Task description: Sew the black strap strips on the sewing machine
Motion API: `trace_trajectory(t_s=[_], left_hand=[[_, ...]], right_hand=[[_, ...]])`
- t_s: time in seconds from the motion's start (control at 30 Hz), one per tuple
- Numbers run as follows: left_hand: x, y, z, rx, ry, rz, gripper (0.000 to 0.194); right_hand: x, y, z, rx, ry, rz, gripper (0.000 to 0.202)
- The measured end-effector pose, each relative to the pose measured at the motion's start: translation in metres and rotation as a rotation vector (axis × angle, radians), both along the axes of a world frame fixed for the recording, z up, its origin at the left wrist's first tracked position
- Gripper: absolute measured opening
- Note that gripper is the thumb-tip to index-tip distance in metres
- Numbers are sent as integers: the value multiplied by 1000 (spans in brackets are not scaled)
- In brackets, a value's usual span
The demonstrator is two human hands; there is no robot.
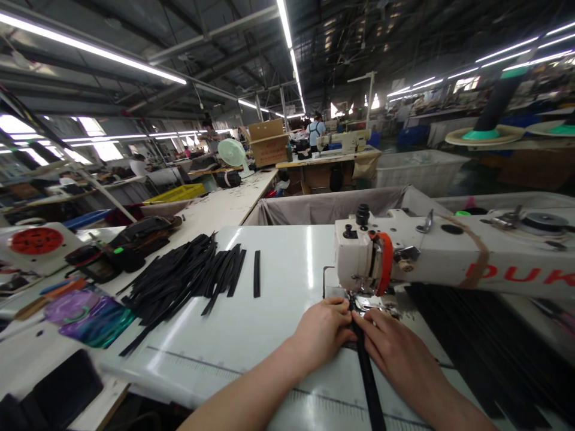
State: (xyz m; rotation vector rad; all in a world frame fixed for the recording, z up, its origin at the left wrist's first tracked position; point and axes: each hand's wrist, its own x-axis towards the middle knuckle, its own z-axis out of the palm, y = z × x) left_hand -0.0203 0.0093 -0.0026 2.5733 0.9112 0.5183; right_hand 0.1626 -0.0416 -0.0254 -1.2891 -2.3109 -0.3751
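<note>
The strip (369, 383) runs to six o'clock from the machine (359, 254). At its nine, the left hand (326, 326) pinches narrowly; at three, the right hand (390, 344) touches, grip I cannot tell. It seems light, soft; best held flat, near its far end.

on the near side of the sewing machine (353, 254): bare left hand (324, 332) and bare right hand (395, 347), slender-fingered; bare left forearm (256, 383) and right forearm (453, 402), tapered toward the wrist.
</note>
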Motion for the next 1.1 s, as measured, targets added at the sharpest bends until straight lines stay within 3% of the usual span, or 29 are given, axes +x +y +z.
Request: trace_trajectory(t_s=[0.6,0.87,1.1], left_hand=[[4,-1,-4,9,36,35,9],[5,2,3,39,4,69,13],[4,6,4,60,-25,12,7]], right_hand=[[-1,2,0,-34,-19,-4,38],[3,3,1,-146,93,-6,40],[6,-4,11,-287,237,67,31]])
